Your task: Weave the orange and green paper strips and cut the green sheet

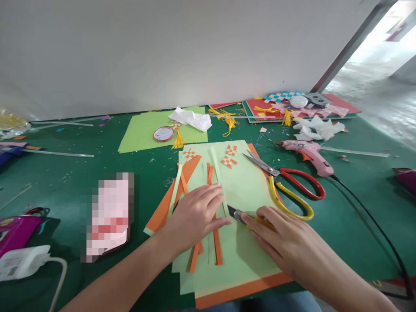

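Observation:
My left hand (199, 208) lies flat on the pale green paper sheets (250, 186), its fingers stretched over a narrow light green paper strip (218, 171). Under and around that hand are several orange paper strips (217, 242). A yellow utility knife (238, 215) is in my right hand (282, 240), its dark blade pointing left, close to the lower end of the light green strip. Small orange-and-white checkered paper pieces (229, 156) rest on the upper part of the sheets. Scissors (276, 172) with red and yellow handles lie partly open at the sheets' right edge.
A pink glue gun (308, 154) with a black cord lies to the right. On the left are a phone (110, 216) and a white charger (24, 262). Behind stand green paper (139, 130), a crumpled tissue (191, 119), yellow tassels (230, 123) and red folders (256, 110), near the wall.

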Available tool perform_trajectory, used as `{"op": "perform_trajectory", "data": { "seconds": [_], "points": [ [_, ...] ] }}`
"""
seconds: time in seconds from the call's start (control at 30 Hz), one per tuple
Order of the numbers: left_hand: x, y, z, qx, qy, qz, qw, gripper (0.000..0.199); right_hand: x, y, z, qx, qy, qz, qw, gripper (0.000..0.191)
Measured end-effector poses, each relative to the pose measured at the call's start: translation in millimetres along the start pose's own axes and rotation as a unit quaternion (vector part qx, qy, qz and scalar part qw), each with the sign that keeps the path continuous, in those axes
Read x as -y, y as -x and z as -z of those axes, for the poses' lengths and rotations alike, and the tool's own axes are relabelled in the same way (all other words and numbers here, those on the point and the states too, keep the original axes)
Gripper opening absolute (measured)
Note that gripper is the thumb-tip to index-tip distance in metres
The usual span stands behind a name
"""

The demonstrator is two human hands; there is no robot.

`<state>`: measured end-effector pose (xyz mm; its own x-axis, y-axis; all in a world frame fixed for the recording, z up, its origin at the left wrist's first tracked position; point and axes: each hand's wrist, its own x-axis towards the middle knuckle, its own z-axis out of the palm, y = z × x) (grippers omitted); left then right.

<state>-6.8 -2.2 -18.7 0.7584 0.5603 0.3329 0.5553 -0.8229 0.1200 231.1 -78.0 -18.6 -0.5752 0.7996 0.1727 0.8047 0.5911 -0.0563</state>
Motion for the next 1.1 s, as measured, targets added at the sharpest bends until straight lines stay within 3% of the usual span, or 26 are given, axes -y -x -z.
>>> {"op": "perform_trajectory", "data": {
  "seconds": [0.8, 1.1],
  "points": [
    [-0.6, -0.5, 2.0, 0.011, 0.009, 0.003, 1.000, 0.046, -9.8, -25.1, -2.6, -0.039, 0.044, -0.018, 0.998, 0.033],
    [-3.2, -1.1, 3.9, -0.019, 0.033, -0.031, 0.999, 0.034, -1.3, -10.7, 0.3, -0.025, 0.055, 0.014, 0.998, 0.037]
  ]
}}
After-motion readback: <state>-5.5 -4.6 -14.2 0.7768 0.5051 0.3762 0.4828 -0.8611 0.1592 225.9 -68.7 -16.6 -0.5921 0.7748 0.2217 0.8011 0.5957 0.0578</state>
